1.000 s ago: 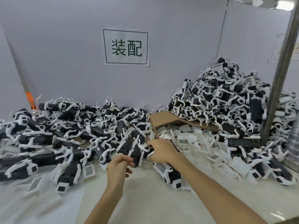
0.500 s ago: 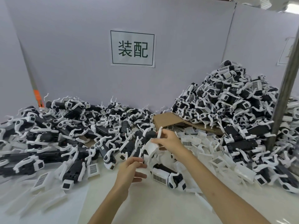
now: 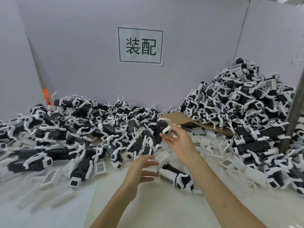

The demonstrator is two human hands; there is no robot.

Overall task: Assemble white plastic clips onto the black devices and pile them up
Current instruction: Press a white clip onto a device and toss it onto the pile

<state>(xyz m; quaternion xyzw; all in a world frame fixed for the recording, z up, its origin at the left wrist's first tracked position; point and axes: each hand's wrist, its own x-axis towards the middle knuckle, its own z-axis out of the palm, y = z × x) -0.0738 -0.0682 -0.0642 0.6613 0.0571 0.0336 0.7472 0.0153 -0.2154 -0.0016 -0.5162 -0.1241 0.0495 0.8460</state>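
**RIGHT HAND RAISED WITH ONE DEVICE; LEFT HAND RELEASED**

Since half a second ago the right hand (image 3: 179, 143) has risen from the white table surface (image 3: 164, 211). It now carries a black elongated plastic device with white clip ends (image 3: 158, 131), where it previously pinched a white part. The left hand (image 3: 141, 168) has uncurled.

**Right hand.** Thumb and fingertips pinch the device at its upper white end. The device hangs tilted, lower end toward the left hand, clear of the table.

**Left hand.** Fingers are straight and spread, holding nothing. It sits below and to the left of the right hand, low over the table; contact with the table cannot be determined.

**Surroundings, relative to the hands**
- Under the right wrist, just right of the left fingertips: a second black-and-white device with a barcode label (image 3: 176, 177), lying flat on the table.
- Left of and beyond the left hand: a low sprawl of black devices with white curved clips (image 3: 74, 129).
- Right of and beyond the right hand: a tall heap of clipped devices (image 3: 243, 104), partly resting on a brown cardboard sheet (image 3: 189, 120).
- Between the right forearm and the tall heap: loose white plastic covers (image 3: 212, 143).
- Far right: a grey metal post (image 3: 294, 116) crosses the heap and hides part of it.
- Behind both hands: a white paper sign (image 3: 140, 46) on the grey partition.
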